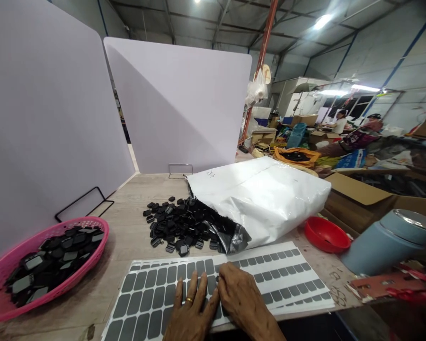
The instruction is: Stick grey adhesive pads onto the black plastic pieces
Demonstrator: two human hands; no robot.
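Note:
My left hand [191,310] lies flat with fingers stretched out on a white sheet of grey stickers [152,296]. My right hand [239,293] rests beside it on the same sheets, its fingers curled down and pinching at a sticker near the sheet's middle. More sticker sheets [287,279] overlap to the right. Beyond them, a pile of small black plastic parts [177,225] spills from an open white bag [266,194].
A pink basket [7,265] with black parts bearing grey stickers sits at the left. A red bowl [326,234], a blue-grey flask [386,241] and a cardboard box [358,199] stand at the right. White divider panels [177,104] wall off the back and left. People work far behind.

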